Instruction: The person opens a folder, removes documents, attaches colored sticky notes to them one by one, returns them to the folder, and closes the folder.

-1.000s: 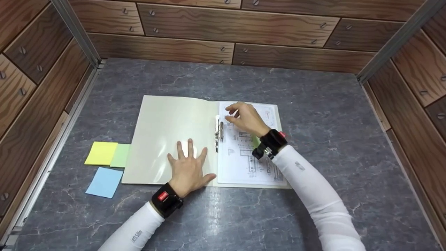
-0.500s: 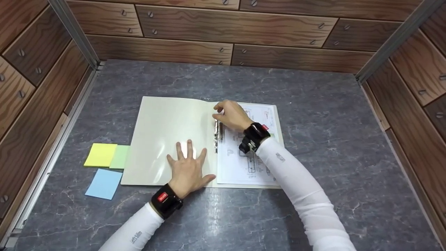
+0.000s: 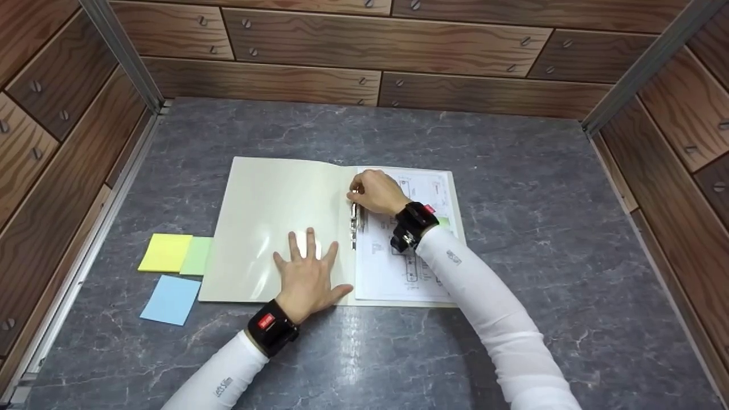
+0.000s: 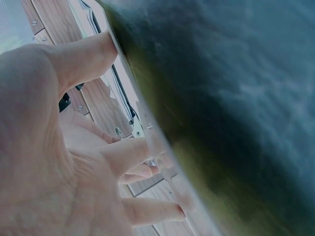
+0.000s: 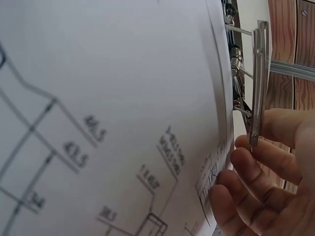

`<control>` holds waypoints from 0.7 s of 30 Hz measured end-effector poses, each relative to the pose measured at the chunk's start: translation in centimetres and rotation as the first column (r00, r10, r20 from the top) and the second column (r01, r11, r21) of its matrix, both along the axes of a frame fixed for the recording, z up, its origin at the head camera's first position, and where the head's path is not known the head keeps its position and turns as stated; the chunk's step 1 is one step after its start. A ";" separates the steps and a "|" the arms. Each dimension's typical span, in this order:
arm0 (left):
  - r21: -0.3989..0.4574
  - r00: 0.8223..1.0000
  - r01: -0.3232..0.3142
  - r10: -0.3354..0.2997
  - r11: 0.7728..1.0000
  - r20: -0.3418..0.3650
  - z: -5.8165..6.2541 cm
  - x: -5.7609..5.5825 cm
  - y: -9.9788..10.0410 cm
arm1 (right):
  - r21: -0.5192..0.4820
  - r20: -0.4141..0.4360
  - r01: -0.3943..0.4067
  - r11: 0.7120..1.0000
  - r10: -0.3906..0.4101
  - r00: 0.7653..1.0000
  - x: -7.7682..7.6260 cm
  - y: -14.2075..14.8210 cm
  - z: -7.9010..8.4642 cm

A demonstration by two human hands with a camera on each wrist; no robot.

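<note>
An open file folder point(image 3: 256, 216) lies on the table, its cream inside cover to the left. Printed drawing sheets point(image 3: 384, 267) lie on its right side. Along the spine runs a metal clip point(image 3: 354, 225), seen close up as a raised metal bar in the right wrist view. My left hand point(image 3: 307, 279) rests on the cover with fingers spread, thumb toward the spine. My right hand point(image 3: 379, 191) is at the upper end of the clip, thumb and fingertips pinching the bar's end point(image 5: 255, 140). In the left wrist view, the left fingers point(image 4: 81, 59) touch the cover's surface.
To the left lie a yellow sticky note pad point(image 3: 165, 252), a green one point(image 3: 195, 256) partly under the folder's edge, and a blue one point(image 3: 171, 300). A green sticky note point(image 3: 443, 222) shows on the sheets. Wood-patterned walls point(image 3: 376, 45) enclose the table.
My right hand has moved left from above the sheets to the clip, then slightly down, its fingers closing on the upper end. My left hand has stayed in place.
</note>
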State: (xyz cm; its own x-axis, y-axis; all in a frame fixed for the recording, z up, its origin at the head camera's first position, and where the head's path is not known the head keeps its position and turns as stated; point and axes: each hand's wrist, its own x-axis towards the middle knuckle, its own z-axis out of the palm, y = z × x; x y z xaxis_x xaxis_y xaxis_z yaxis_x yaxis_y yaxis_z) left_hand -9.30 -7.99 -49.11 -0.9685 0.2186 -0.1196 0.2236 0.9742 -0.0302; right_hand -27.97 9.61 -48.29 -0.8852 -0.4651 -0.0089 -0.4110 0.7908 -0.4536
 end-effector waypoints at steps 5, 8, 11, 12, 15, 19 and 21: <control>0.006 1.000 -0.001 0.001 1.000 -0.002 0.0 0.0 0.0 | -0.045 0.021 0.006 0.999 -0.005 1.000 0.2 0.1 0.2; 0.017 1.000 -0.001 0.001 1.000 -0.001 -0.1 0.0 -0.1 | -0.123 0.068 0.023 0.992 -0.015 0.998 0.4 0.3 0.4; 0.027 1.000 -0.003 0.002 1.000 0.005 -0.1 -0.1 -0.1 | -0.203 0.130 0.053 0.978 -0.026 0.991 0.6 0.4 0.6; 0.028 1.000 -0.003 0.003 1.000 0.007 -0.1 -0.1 -0.1 | -0.220 0.142 0.061 0.974 -0.030 0.989 0.6 0.5 0.6; 0.026 1.000 -0.005 0.004 1.000 0.015 -0.1 -0.1 -0.1 | -0.248 0.148 0.065 0.967 -0.029 0.989 0.8 0.5 0.8; 0.022 1.000 -0.004 0.003 1.000 0.015 -0.1 -0.1 -0.1 | -0.265 0.135 0.051 0.963 -0.015 0.991 1.0 0.7 1.0; 0.026 1.000 0.000 0.000 1.000 0.009 -0.2 -0.1 0.0 | -0.271 0.139 0.050 0.961 -0.012 0.990 1.2 0.8 1.1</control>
